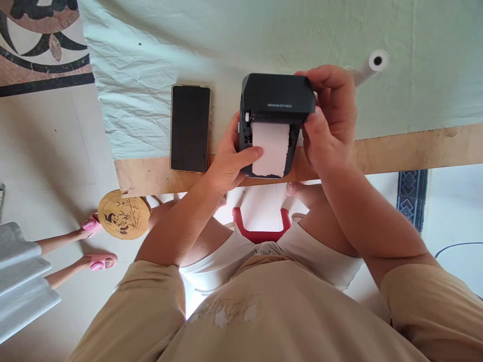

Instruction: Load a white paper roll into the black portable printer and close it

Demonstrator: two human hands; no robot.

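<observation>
A black label printer (278, 94) is in my hands over the near edge of the table, its cover tilted up. A white strip of paper (270, 151) with a torn lower edge lies across the front of it. My left hand (234, 155) grips the printer's left side, its thumb resting on the paper. At the right end of the cover, my right hand (331, 113) pinches the corner between thumb and fingers. Beyond the right hand lies a white paper roll (372, 65) with a dark core, partly hidden by the fingers.
Left of the printer, a dark-screened phone (190, 128) lies on the pale green cloth (418, 65). The table's bare wooden edge (407, 148) runs along the near side. A round wooden stool (124, 215) stands below at left, beside another person's feet in pink sandals (100, 261).
</observation>
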